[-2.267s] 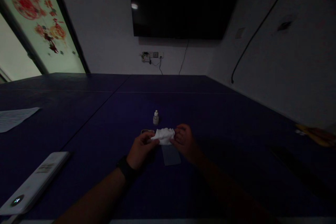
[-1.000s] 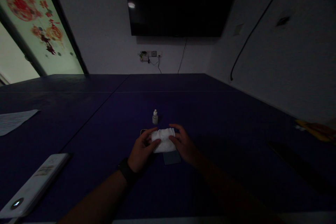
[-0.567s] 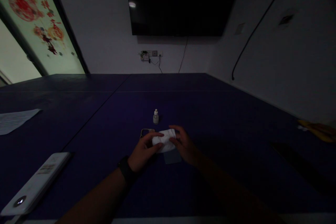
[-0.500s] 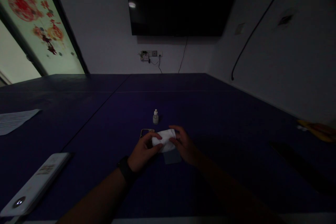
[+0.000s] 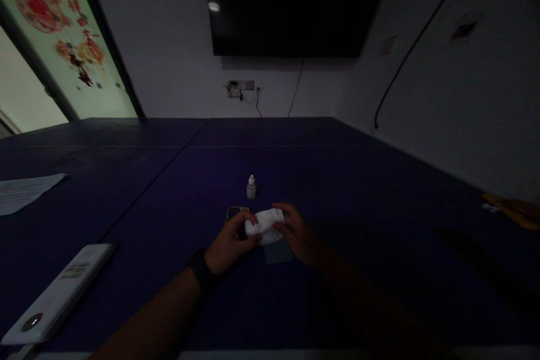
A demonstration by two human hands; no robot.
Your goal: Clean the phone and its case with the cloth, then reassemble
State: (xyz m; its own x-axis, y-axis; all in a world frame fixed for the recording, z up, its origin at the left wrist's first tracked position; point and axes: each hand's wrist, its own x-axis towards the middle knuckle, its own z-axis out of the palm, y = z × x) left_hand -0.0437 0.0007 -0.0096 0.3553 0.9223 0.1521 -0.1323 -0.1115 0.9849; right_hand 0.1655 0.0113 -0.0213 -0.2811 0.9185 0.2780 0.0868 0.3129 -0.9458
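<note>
A bunched white cloth or tissue (image 5: 265,226) is held between both hands; the dim light hides which it is. My left hand (image 5: 230,243), with a dark watch on its wrist, pinches the left end between thumb and fingers. On the right end, my right hand (image 5: 298,236) is closed with its thumb on top. Below the white piece, a flat blue-grey rectangle (image 5: 278,253) shows in part on the table. A yellowish-rimmed flat object (image 5: 237,209) lies partly behind my left fingers. Just beyond stands a small white-capped dropper bottle (image 5: 251,188).
The dark blue table (image 5: 177,292) spreads out to the wall. At the left lie a white device (image 5: 63,292) with a cable and a sheet of paper (image 5: 29,192). On the right are a dark flat object (image 5: 472,261) and a yellow item (image 5: 512,211). A black screen (image 5: 295,5) hangs ahead.
The hands and the white piece keep nearly the same pose. The whole view has shifted very slightly.
</note>
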